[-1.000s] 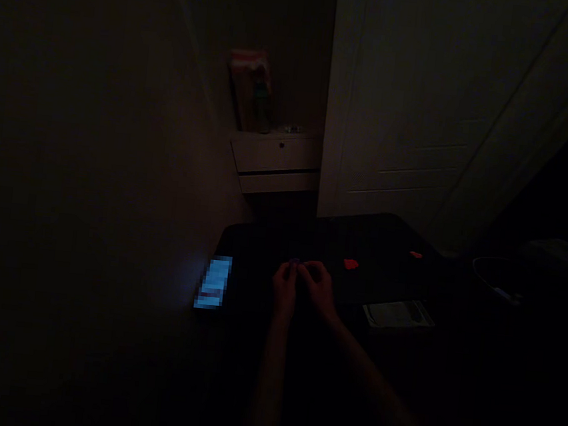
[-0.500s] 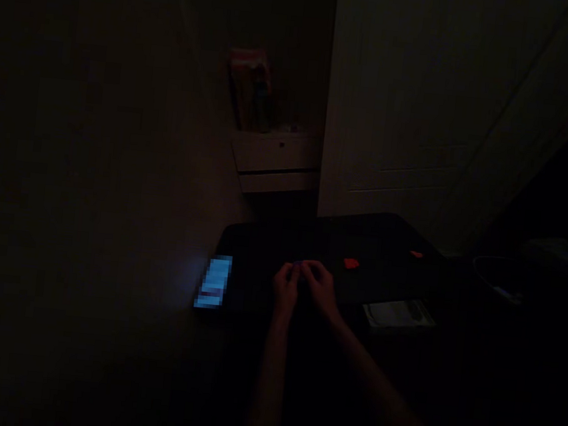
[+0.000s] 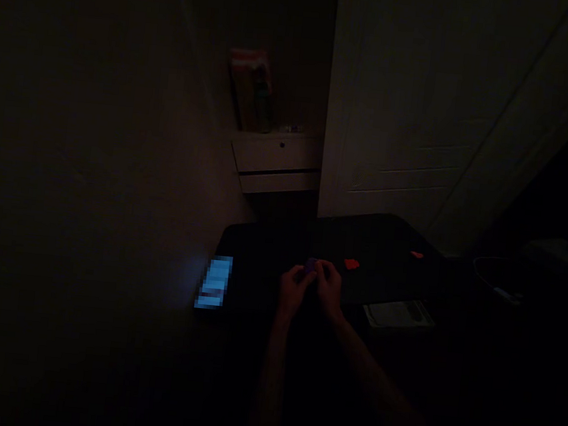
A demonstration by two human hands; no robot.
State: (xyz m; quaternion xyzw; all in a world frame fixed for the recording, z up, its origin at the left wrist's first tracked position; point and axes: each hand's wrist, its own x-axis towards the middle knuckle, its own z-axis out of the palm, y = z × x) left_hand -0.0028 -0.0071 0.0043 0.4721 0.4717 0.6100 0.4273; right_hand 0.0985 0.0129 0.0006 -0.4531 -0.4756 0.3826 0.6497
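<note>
In dim light, my left hand (image 3: 293, 287) and my right hand (image 3: 329, 288) meet over a dark table (image 3: 260, 247). Between their fingertips is a small purple piece (image 3: 310, 266), pinched from both sides; its kind is too dark to make out. Just right of my right hand lies a small orange-red piece (image 3: 351, 264) with an uneven outline. A second, smaller orange-red piece (image 3: 416, 254) rests farther right on the tabletop.
A glowing screen (image 3: 214, 282) lies at the table's left edge. Below the right front edge sits a pale boxy thing (image 3: 399, 314). Behind are a white drawer unit (image 3: 279, 155), a leaning colourful book or packet (image 3: 252, 89), and a tall pale door panel (image 3: 399, 103). A cable (image 3: 477, 268) curves at right.
Both hands have shifted slightly right, and more of the purple piece shows between the fingers. The orange-red pieces stay in place.
</note>
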